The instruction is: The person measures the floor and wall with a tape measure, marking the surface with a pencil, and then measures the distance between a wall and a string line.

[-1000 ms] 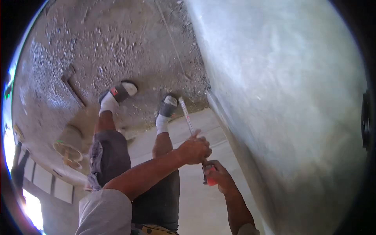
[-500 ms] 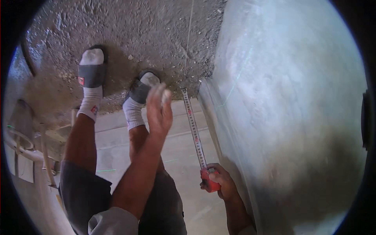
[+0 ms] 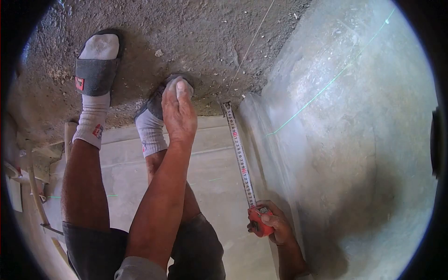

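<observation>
My right hand [image 3: 276,225] is closed around a red tape measure [image 3: 261,221], low and right of centre. The tape's pale blade [image 3: 242,163] runs out upward, with its metal end hook at the edge between the rough ground and the smooth surface, near the wall's corner. Left of the blade, my left hand [image 3: 179,112] hangs in front of one foot, with its fingers stretched out close together and nothing visible in them. A thin string [image 3: 249,49] runs over the ground down toward the tape's end.
Two feet in white socks and grey slides [image 3: 96,77] stand on rough ground [image 3: 196,37]. A smooth wall [image 3: 336,126] with a green laser line rises at the right. Pole-like pieces [image 3: 37,191] are at the left edge.
The view has shifted closer to the ground. The tape measure and my right hand appear slightly farther right. My left hand shows lower and farther left, its fingers closer together.
</observation>
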Demonstrator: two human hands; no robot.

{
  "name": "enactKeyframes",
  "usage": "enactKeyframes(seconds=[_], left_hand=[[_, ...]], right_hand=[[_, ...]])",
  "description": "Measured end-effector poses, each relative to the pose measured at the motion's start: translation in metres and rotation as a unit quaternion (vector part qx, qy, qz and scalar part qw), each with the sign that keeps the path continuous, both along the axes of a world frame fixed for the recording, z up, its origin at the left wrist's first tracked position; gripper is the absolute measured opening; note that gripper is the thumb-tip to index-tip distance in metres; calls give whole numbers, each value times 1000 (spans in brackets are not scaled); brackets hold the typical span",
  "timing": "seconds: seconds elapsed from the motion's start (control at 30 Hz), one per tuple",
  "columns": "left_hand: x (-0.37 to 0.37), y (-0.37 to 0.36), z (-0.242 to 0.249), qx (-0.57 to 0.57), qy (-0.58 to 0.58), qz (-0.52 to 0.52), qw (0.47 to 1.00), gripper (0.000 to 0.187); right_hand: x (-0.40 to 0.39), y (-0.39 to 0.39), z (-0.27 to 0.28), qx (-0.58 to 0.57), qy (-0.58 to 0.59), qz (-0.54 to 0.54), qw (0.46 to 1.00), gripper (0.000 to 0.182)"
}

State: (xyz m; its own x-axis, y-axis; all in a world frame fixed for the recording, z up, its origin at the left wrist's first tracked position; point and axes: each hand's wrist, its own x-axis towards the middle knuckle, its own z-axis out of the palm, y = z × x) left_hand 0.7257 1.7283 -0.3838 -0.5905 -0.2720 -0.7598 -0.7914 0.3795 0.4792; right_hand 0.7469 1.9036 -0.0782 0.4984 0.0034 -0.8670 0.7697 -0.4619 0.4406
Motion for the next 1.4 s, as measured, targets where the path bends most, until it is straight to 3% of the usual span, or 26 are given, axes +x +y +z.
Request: enactKeyframes(seconds=[0.27,0.37,0.47,0.57,0.67,0.73,0.97,1.03,1.13,1.23,1.4], left_hand=[[-2,4,-3,29,5,15,999,44],[4,3,3,-6,49,-49,998,41],[18,3,8,-4,-11,-79,997,35],[40,7,15,-10,15,-20,1000,29],[56,2,32,56,-30,28,998,25],[69,1,41,106,-166,74,978,27],[92,10,43,78,-244,19,966,37],[96,23,31,127,-280,109,945,38],[105,50,7,168,-199,176,949,41],[45,64,26,145,-172,188,956,42],[64,62,23,144,-197,232,942,36]], right_hand=[[-2,0,5,7,9,-6,1000,54],[-3,0,5,3,9,6,1000,53],[-4,2,4,1,4,-15,1000,53],[-5,3,6,-3,14,-42,999,52],[-9,7,10,-8,36,-81,996,48],[-18,9,11,-18,42,-106,993,45],[-37,14,8,-33,38,-75,996,44],[-33,14,7,-33,43,-75,996,43],[-27,15,4,-23,36,-68,997,41],[-31,11,1,-24,33,-34,999,40],[-32,13,-4,-40,52,-40,997,42]])
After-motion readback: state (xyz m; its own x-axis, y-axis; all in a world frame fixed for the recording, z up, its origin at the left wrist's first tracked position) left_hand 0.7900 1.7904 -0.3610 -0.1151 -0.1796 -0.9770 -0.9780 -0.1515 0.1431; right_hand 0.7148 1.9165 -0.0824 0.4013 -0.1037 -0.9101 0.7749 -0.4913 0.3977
